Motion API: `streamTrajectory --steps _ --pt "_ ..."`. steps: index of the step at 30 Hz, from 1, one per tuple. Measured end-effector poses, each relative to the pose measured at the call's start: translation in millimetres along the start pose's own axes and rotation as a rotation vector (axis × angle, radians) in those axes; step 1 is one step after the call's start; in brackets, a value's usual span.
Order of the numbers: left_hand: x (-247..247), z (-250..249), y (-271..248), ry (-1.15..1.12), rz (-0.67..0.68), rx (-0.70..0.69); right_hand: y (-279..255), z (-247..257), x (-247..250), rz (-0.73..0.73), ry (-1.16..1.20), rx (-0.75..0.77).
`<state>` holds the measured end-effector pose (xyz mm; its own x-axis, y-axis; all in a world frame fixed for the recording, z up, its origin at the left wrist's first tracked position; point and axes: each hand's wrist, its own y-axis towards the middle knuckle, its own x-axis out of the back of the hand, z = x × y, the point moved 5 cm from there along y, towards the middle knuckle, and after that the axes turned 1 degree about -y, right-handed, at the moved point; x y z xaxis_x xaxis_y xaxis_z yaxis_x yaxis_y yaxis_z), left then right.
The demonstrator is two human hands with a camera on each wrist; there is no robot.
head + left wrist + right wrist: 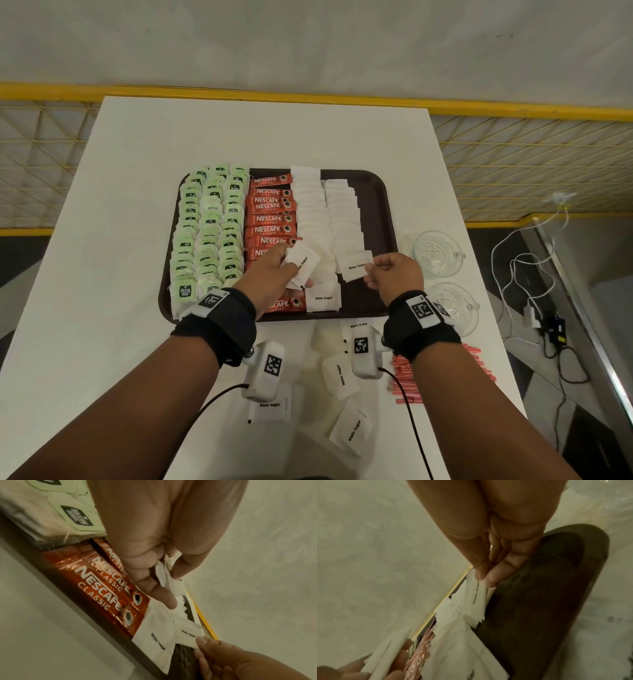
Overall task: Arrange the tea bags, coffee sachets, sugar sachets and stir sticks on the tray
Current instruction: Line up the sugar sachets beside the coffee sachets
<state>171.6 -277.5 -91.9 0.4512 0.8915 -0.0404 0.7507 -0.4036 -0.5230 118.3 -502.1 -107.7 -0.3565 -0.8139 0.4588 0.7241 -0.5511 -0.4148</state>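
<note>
A dark brown tray [376, 192] holds rows of green tea bags [209, 226], red coffee sachets [270, 212] and two columns of white sugar sachets [329, 212]. My left hand [274, 270] grips a small stack of sugar sachets [301, 265] over the tray's near middle. My right hand [390, 270] pinches a single sugar sachet [356, 265] by its edge at the near end of the right sugar column. In the right wrist view thumb and forefinger pinch that sachet [476, 595]. The left wrist view shows sugar sachets [164, 573] in the curled fingers.
Loose sugar sachets [349, 435] lie on the white table [120, 308] in front of the tray. A pile of red stir sticks [404, 380] sits at the near right. Two glass saucers [438, 253] stand right of the tray. Cables hang beyond the table's right edge.
</note>
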Motion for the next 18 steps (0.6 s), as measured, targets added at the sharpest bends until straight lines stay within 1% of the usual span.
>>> streamTrajectory --steps 4,7,9,12,13,15,17,18 --pt "-1.8 4.6 -0.5 0.006 0.006 -0.005 1.8 -2.8 -8.9 -0.01 -0.036 -0.034" --pt "-1.8 1.5 -2.7 0.019 -0.014 -0.03 4.3 -5.0 -10.4 -0.024 -0.144 -0.038" --pt "-1.9 -0.5 -3.8 0.061 -0.006 -0.049 5.2 -4.3 -7.8 -0.051 -0.25 -0.005" --pt "-3.2 -0.6 -3.4 0.142 0.018 -0.066 -3.9 11.4 -2.2 -0.105 -0.351 0.132" --pt "-4.4 -0.4 -2.8 0.162 0.03 -0.069 -9.4 19.9 -2.8 -0.079 -0.35 0.19" --pt "-8.3 -1.3 -2.0 0.199 0.054 -0.078 -18.7 33.6 -8.9 0.062 -0.307 0.275" --pt "-12.4 -3.2 -1.6 0.244 0.074 -0.093 -26.6 40.5 -17.0 0.246 -0.255 0.29" --pt "-14.1 -4.1 -1.3 0.257 0.081 -0.097 -27.9 40.0 -19.0 0.306 -0.231 0.28"
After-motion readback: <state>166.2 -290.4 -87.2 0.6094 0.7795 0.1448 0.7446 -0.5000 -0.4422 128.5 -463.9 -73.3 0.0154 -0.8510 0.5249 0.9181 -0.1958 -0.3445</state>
